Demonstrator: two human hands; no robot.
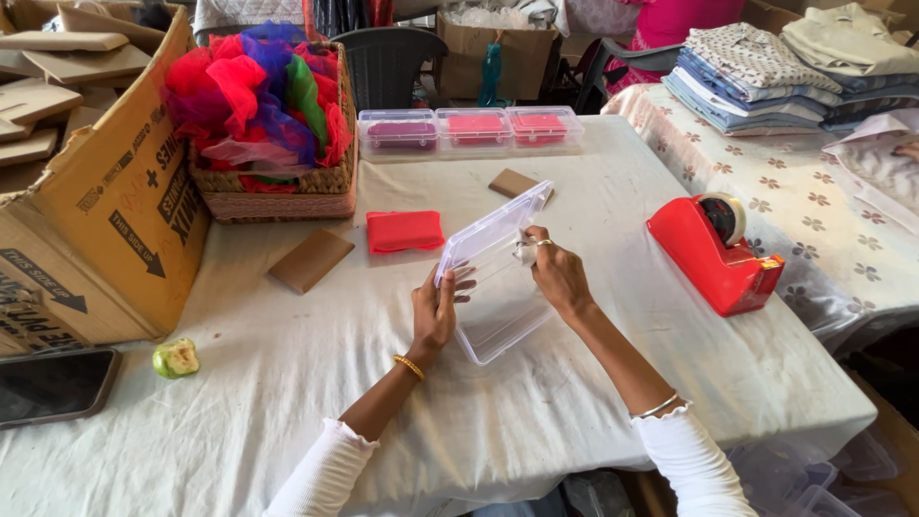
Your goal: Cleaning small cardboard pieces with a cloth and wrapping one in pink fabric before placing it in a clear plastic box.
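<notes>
The clear plastic box [498, 287] sits open on the white-clothed table [287, 402], its lid raised towards the far side, and the left hand [436, 311] grips its near-left edge with fingers curled over the rim, seemingly to steady it, while the right hand [555, 273] pinches a small pale scrap between narrowed fingertips against the inside of the lid. Just beyond the box lie a folded red cloth [405, 231] and brown card pieces [311, 259]. To the box's right stands a red tape dispenser [716, 251], and behind it a row of filled clear boxes [471, 128].
</notes>
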